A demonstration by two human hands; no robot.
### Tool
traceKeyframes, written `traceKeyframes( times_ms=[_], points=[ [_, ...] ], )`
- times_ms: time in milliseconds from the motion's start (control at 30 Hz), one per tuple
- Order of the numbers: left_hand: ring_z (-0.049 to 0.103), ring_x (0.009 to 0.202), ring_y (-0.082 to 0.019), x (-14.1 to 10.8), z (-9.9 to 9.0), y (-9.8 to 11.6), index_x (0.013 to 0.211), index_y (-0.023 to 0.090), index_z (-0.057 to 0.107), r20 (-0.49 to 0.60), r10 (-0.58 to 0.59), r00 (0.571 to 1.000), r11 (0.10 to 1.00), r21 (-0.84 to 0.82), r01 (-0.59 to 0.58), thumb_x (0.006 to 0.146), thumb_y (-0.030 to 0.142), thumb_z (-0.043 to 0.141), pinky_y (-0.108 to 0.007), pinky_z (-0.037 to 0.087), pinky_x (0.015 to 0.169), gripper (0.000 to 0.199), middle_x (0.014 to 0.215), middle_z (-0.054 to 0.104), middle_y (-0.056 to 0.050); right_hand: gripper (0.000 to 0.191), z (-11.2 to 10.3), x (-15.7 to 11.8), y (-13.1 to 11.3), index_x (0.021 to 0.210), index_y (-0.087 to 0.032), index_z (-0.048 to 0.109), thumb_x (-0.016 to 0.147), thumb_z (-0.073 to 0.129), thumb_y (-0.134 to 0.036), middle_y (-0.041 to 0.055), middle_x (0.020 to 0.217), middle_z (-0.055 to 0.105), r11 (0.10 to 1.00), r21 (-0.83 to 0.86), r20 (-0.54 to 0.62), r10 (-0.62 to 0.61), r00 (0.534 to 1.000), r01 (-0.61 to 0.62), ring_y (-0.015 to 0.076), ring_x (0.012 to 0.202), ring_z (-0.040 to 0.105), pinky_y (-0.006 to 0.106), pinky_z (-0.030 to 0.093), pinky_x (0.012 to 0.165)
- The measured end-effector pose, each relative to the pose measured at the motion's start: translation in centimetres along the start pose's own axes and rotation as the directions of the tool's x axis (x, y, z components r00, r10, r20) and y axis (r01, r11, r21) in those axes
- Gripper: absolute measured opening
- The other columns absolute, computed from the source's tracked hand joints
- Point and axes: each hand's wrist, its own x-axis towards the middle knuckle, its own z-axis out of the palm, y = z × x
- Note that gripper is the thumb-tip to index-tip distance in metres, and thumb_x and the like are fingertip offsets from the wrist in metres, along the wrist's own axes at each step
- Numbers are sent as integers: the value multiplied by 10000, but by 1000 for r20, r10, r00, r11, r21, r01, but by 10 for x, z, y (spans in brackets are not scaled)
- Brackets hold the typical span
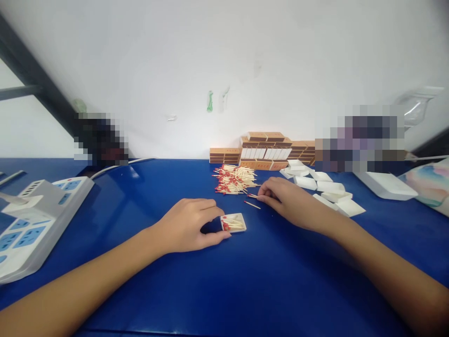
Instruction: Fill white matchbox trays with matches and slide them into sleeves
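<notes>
A small white tray (244, 227) lies on the blue table with red-tipped matches inside. My left hand (196, 224) grips its left end between thumb and fingers. Beyond and to the right, my right hand (275, 194) pinches a match (253, 196) whose red head points left. One loose match (252, 204) rests on the table just below those fingertips. Behind them lies a heap of red-tipped matches (235, 179), its right edge near my right fingers.
Stacked matchboxes (263, 164) stand against the wall behind the heap. Several white trays (330, 186) lie scattered at the right, near a larger white box (389, 186). A power strip (45, 234) occupies the left side of the blue table (224, 290).
</notes>
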Motion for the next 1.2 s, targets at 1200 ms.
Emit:
traceKeyframes(
  times_ms=[1200],
  points=[
    [606,681,-119,1,0,0,1076,189,727,0,-45,999,998,-32,45,946,434,689,-255,450,632,280,804,644,15,137,3,-14,-57,915,-212,648,1018,560,-229,31,918,676,981,129,86,-158,984,146,172,815,605,303,433,724]
  ],
)
